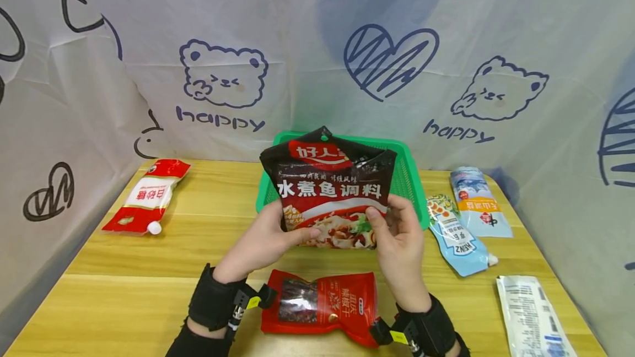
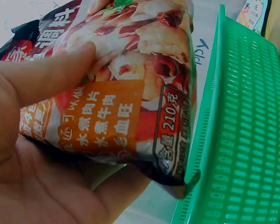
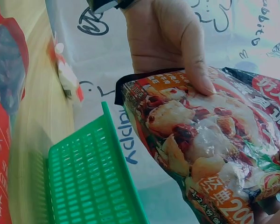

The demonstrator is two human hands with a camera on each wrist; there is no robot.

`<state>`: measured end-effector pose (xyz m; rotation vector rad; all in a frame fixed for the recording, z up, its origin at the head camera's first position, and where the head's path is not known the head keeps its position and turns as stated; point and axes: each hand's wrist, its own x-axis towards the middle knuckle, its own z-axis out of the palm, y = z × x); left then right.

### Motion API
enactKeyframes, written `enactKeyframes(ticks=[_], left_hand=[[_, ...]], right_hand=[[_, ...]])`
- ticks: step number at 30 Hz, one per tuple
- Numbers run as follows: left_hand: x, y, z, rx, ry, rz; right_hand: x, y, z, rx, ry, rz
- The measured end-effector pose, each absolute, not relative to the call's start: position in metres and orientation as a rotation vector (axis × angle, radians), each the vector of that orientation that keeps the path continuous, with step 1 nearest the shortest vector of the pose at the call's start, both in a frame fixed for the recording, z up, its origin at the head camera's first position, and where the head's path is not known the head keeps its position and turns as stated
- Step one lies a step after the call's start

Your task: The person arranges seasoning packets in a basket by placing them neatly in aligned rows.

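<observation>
Both hands hold up a dark seasoning packet [image 1: 334,191] with a food picture on its front, in front of a green basket [image 1: 412,175]. My left hand [image 1: 270,238] grips its lower left side, thumb across the front and fingers behind. On the lower right, my right hand [image 1: 403,238] grips it the same way. The left wrist view shows the left thumb pressed on the packet's printed face [image 2: 126,56]. In the right wrist view, the packet [image 3: 200,135] appears beside the basket's perforated wall [image 3: 93,172]. Below the hands lies a red dried-chili bag [image 1: 322,304] with a clear window.
At the left lies a red and white sugar bag [image 1: 149,197] with a white cap. To the right are a light-blue Heinz pouch [image 1: 458,241], a blue and orange salt bag [image 1: 480,203] and a white packet [image 1: 533,315]. A printed cloth [image 1: 307,87] hangs behind the wooden table [image 1: 149,285].
</observation>
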<state>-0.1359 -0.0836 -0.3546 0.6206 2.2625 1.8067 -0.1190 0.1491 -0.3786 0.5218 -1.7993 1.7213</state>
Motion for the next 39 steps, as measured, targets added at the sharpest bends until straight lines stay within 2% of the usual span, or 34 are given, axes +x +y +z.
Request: enactKeyframes(ticks=[8, 17, 24, 32, 39], left_hand=[[-0.135, -0.09, -0.353, 0.548, 2.353, 1.845], [-0.134, -0.099, -0.349, 0.598, 2.475, 1.742], [-0.136, -0.099, -0.353, 0.678, 2.485, 1.631], [-0.135, -0.096, -0.356, 0.695, 2.552, 1.474], [-0.138, -0.093, -0.358, 0.649, 2.576, 1.531]], right_hand=[[-0.122, 0.152, -0.378, 0.558, -1.833, 1.836], [-0.121, 0.171, -0.364, 0.581, -1.848, 1.849], [-0.116, 0.19, -0.351, 0.574, -2.025, 1.759], [-0.115, 0.2, -0.349, 0.598, -2.342, 1.425], [-0.117, 0.195, -0.351, 0.56, -2.282, 1.452]])
